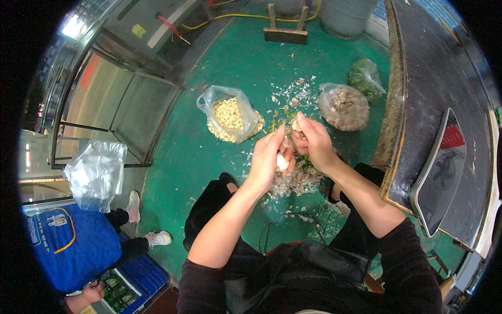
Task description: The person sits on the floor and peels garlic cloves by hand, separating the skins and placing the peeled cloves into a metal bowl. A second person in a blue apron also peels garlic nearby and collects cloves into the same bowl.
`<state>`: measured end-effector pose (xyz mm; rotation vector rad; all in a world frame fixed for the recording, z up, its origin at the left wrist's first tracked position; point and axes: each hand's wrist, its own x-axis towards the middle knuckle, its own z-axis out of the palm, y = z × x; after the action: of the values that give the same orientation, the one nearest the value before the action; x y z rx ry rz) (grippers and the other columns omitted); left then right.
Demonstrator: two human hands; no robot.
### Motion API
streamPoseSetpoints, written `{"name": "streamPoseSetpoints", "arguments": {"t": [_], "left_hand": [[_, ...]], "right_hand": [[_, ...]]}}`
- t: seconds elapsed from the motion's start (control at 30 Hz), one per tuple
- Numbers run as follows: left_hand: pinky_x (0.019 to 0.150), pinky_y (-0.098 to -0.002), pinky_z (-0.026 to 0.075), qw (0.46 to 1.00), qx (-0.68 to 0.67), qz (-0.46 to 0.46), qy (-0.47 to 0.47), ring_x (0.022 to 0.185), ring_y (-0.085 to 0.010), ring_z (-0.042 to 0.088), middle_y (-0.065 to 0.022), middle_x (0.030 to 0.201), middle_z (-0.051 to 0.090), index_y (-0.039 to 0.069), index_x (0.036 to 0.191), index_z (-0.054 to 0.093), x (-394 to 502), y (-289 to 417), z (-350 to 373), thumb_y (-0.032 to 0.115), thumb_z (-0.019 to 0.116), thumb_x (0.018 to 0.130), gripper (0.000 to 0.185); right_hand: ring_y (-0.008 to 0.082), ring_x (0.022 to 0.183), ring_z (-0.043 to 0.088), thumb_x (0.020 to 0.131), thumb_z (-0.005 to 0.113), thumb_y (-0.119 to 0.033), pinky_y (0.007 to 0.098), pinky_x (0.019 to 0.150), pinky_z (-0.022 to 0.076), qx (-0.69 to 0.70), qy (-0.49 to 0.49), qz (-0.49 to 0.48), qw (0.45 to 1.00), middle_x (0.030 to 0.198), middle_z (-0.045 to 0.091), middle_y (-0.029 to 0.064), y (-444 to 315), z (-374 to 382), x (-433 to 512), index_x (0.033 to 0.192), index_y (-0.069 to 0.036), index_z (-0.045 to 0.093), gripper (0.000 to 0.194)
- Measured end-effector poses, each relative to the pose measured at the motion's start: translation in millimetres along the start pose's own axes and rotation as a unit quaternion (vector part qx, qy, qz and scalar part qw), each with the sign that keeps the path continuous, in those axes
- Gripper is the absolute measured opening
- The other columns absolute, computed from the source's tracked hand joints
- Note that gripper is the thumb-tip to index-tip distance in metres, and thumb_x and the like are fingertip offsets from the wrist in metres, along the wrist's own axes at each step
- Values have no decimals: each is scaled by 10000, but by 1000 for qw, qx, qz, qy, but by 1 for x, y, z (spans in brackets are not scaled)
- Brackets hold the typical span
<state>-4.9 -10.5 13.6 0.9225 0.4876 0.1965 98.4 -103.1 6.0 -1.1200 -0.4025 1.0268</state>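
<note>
My left hand (270, 153) has its fingers curled around a white garlic piece (281, 163), seen at the palm. Close beside it, my right hand (311, 137) pinches a pale garlic clove (296, 125) between thumb and fingers. Both hands are over a heap of papery garlic skins (292, 182) on the floor between my feet. Left of them stands an open clear plastic bag (249, 114) filled with peeled garlic cloves (228, 114). To the right sits another plastic bag (345, 114), holding what looks like unpeeled garlic and skins.
A tied bag of greens (365, 80) lies beside the dark table (435, 70), which bears a metal-edged reflective panel (439, 172). A small wooden stool (285, 35) lies ahead. At left, a person in a blue apron (78, 247) is beside a blue bottle crate (147, 274).
</note>
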Motion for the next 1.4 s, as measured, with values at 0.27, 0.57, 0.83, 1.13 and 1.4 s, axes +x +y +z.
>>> {"name": "streamPoseSetpoints", "arguments": {"t": [0.27,0.57,0.83,1.13,1.4], "left_hand": [[419,-205,340,980,198,-2,-21,452,-91,474,-24,561,494,44,727,543,-1,14,-16,309,477,954,355],[631,-206,430,947,274,165,23,713,-63,519,-5,806,571,16,1033,649,2,9,-1,40,724,745,298],[618,-262,485,835,444,315,78,669,-140,592,-76,849,634,44,1020,645,0,11,-1,55,716,735,294],[571,-335,506,753,555,337,105,656,-250,645,-91,757,659,97,1008,639,5,7,-6,108,688,755,258],[539,-347,486,697,615,356,95,609,-240,620,-82,675,629,95,987,645,7,5,-8,131,696,742,253]], "right_hand": [[40,449,188,994,350,-359,226,424,158,11,-82,11,997,545,259,-76,-9,-17,-1,679,-124,368,393],[17,485,290,985,396,-367,197,420,220,59,-108,45,991,642,415,-66,-2,-6,-8,884,-51,554,368],[8,525,349,922,544,-176,209,446,263,-234,53,-147,960,604,437,-52,-12,-6,-9,923,-35,572,143],[101,496,521,798,672,-99,258,456,390,-405,101,-269,868,659,633,87,-11,-6,-12,867,-51,692,86],[169,525,601,787,669,-109,286,477,427,-416,89,-239,873,680,642,112,-13,-8,-13,821,-48,688,73]]}}
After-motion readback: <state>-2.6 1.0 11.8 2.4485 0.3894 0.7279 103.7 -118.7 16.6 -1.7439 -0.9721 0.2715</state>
